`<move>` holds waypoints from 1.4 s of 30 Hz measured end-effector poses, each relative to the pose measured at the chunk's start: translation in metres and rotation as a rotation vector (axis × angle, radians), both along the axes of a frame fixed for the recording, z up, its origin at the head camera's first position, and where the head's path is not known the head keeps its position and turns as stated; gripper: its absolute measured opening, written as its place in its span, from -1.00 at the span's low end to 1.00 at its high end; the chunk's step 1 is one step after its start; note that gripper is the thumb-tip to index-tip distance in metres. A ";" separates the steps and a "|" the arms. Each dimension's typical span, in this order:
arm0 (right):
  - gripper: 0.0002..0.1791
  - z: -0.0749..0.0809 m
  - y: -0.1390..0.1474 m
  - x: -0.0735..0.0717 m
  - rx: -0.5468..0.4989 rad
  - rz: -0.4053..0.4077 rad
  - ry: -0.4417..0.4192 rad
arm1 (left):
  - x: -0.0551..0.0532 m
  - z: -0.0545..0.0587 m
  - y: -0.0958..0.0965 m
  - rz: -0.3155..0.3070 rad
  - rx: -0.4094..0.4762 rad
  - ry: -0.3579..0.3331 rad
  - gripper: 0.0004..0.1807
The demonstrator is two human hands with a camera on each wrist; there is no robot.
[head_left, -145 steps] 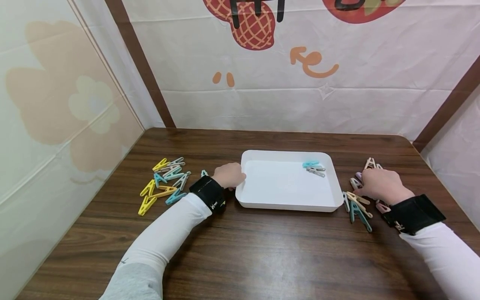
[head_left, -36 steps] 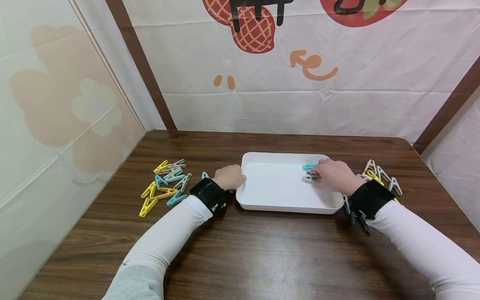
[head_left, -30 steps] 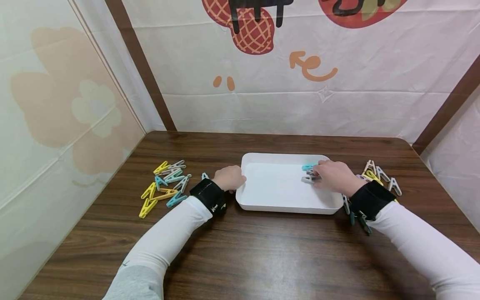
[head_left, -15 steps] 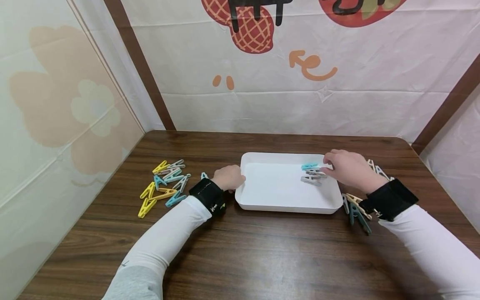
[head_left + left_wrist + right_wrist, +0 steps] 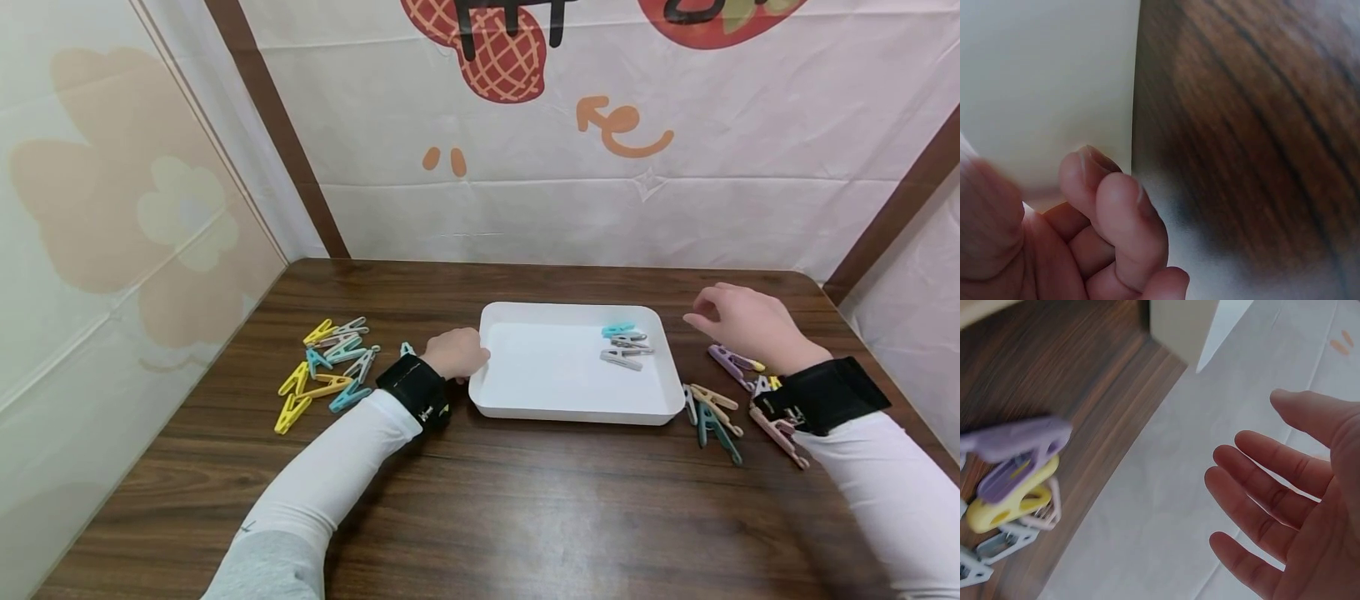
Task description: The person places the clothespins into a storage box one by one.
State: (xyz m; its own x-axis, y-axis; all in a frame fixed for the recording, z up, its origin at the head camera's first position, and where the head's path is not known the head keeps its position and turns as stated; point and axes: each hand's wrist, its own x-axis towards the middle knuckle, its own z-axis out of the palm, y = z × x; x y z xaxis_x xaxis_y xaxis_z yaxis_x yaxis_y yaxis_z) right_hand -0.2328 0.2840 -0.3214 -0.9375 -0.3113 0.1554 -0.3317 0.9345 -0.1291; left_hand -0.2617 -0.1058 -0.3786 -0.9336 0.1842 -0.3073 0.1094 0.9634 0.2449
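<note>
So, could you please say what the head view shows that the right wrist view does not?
Only the head view shows the bare left hand at the left edge of the shallow white rectangular tray, with turquoise and grey plastic clothespins inside. Only the right wrist view shows the palm of the bare right hand, holding nothing. Both show that hand, a purple plastic clothespin and the brown wood-grain table.
</note>
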 end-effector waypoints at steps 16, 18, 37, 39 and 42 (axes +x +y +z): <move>-0.67 -0.016 0.046 -0.011 0.016 -0.093 -0.221 | -0.001 -0.004 -0.001 -0.010 0.006 0.012 -0.66; -0.68 -0.020 0.048 -0.010 0.021 -0.094 -0.247 | 0.000 -0.004 0.000 -0.009 0.008 0.012 -0.67; -0.64 -0.031 0.054 0.004 0.089 -0.122 -0.387 | 0.003 0.002 0.000 -0.012 0.010 0.003 -0.69; -0.66 -0.032 0.053 0.005 0.084 -0.118 -0.383 | 0.003 0.002 0.000 -0.011 0.007 0.006 -0.69; -0.67 -0.034 0.053 0.006 0.079 -0.111 -0.383 | 0.002 0.001 0.000 -0.006 0.003 0.008 -0.70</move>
State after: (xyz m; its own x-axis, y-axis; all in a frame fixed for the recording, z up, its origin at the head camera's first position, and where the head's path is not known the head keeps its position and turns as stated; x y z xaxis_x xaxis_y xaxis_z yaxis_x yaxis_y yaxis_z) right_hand -0.2264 0.3373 -0.3558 -0.9514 -0.2023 -0.2321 -0.1704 0.9738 -0.1507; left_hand -0.2594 -0.1056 -0.3777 -0.9350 0.1905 -0.2992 0.1171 0.9621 0.2464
